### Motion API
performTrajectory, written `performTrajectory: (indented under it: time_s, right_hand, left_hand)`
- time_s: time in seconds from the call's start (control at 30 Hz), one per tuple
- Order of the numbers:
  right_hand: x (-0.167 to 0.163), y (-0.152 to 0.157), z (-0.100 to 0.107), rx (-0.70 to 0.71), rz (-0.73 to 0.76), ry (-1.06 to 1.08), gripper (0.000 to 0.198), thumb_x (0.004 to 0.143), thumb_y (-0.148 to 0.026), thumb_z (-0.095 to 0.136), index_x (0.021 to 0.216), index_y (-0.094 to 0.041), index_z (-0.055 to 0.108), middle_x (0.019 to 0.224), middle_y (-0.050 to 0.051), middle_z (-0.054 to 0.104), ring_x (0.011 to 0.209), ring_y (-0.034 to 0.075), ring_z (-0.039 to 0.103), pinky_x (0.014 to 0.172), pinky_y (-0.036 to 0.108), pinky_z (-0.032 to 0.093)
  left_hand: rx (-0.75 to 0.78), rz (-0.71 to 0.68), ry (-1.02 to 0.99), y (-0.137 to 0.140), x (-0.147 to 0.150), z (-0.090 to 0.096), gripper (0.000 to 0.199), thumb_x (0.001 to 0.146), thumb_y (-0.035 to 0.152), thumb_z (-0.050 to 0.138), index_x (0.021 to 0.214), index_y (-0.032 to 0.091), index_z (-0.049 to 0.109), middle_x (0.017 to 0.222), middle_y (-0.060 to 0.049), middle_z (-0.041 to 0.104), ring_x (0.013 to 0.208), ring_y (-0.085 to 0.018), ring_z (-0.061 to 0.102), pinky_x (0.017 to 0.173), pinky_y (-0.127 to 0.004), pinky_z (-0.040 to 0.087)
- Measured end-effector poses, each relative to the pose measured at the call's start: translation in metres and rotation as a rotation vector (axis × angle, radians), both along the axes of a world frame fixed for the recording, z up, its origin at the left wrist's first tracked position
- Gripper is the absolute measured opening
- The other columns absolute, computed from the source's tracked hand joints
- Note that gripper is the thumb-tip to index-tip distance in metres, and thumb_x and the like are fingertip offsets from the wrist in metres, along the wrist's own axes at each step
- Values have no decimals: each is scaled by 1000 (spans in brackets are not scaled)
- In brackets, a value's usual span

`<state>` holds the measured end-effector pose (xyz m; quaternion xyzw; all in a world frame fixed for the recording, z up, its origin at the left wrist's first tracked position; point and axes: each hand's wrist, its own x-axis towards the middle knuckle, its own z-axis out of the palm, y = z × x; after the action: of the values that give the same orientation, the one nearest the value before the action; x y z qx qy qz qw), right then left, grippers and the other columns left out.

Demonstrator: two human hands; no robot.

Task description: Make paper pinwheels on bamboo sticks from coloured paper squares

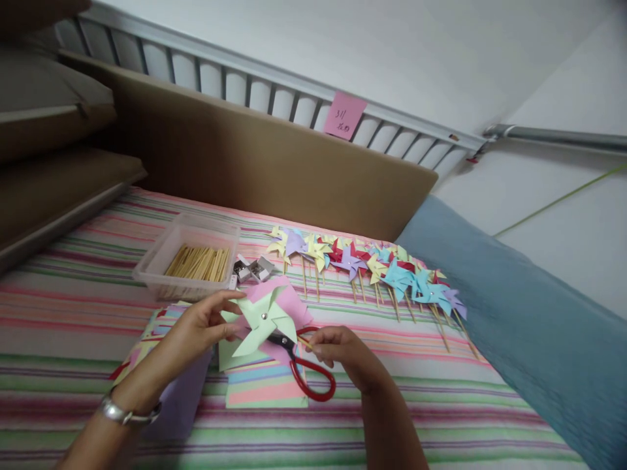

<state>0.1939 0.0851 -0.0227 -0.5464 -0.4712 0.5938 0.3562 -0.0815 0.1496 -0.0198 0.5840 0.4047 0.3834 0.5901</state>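
Note:
My left hand (210,318) is closed on one blade of a pale green paper pinwheel (267,318) that has a shiny pin at its centre. The thin wooden stick (304,341) running from behind the pinwheel is pinched between the fingers of my right hand (343,352). Below them lie red-handled scissors (316,390), their blades partly covered by the pinwheel. Pink paper (291,301) and a stack of coloured paper (267,395) rest under the scissors and pinwheel.
Behind my left hand stands a clear plastic box (151,267) of wooden sticks (198,263), beside small open boxes (255,267) of pins. Finished pinwheels (350,261) lie in rows towards the back right. More coloured paper (183,398) sits under my left forearm. A cardboard panel (274,163) borders the striped cloth.

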Motion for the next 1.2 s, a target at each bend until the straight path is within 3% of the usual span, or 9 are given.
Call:
performTrajectory:
  time_s: [0.2, 0.43, 0.67, 0.87, 1.2]
  right_hand:
    - [-4, 1, -2, -48, 56, 43, 13, 62, -26, 68, 66, -14, 70, 50, -3, 52, 48, 8, 38, 50, 22, 25]
    - [-10, 2, -4, -40, 69, 63, 11, 63, -24, 67, 66, -14, 69, 50, -3, 52, 47, 8, 40, 50, 22, 26]
    - [-12, 3, -7, -34, 58, -8, 17, 65, -28, 69, 70, -12, 70, 51, -2, 54, 47, 8, 40, 48, 22, 26]
    - [-13, 4, -6, -27, 87, -15, 17, 66, -28, 68, 71, -12, 71, 51, -2, 53, 48, 7, 39, 49, 21, 26]
    - [-18, 2, -4, -40, 54, -29, 17, 65, -28, 68, 70, -11, 69, 53, -1, 53, 49, 8, 39, 50, 22, 27]
  left_hand:
    - [-14, -36, -20, 3, 2, -5, 18, 58, 23, 73, 72, 19, 63, 64, 1, 66, 60, -16, 62, 54, -24, 47]
    - [24, -43, 66, 3, 1, -4, 12, 60, 27, 73, 59, 18, 66, 58, 0, 62, 56, -14, 55, 54, -23, 43]
    - [-43, -83, 54, 1, 2, -5, 12, 58, 27, 74, 65, 19, 69, 61, 0, 66, 59, -16, 59, 56, -25, 45]
    - [33, -81, 71, 2, 2, -5, 11, 66, 25, 67, 57, 20, 67, 55, 0, 64, 56, -15, 58, 58, -24, 45]
    - [16, -77, 98, 0, 1, -6, 10, 69, 27, 67, 63, 18, 67, 54, 0, 64, 54, -13, 57, 56, -23, 43]
